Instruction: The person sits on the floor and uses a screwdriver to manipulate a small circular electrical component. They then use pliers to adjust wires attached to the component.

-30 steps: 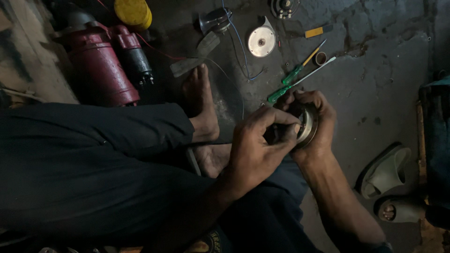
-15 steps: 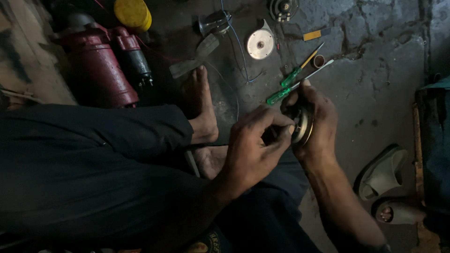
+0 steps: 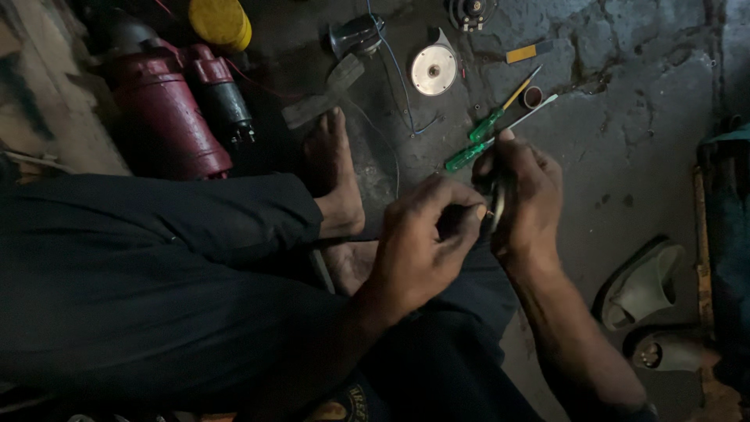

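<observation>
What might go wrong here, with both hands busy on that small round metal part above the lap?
1. The round metal part is held only by the right hand, off the floor; a slip could drop it into the dark lap.
2. The left hand works with fingertips right at its edge, so a pinch seems possible.
3. Two green screwdrivers and a blue wire lie loose near the bare foot.

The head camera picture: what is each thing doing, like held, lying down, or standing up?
Left hand: fingers pinched on something small, too dark to name.
Right hand: wrapped around a round metal part, held on edge.
Two green-handled screwdrivers: lying on the concrete floor, untouched.
Round silver disc: lying flat.
Red metal motor: lying on its side.
Pale sandals: off, beside the right arm.
</observation>
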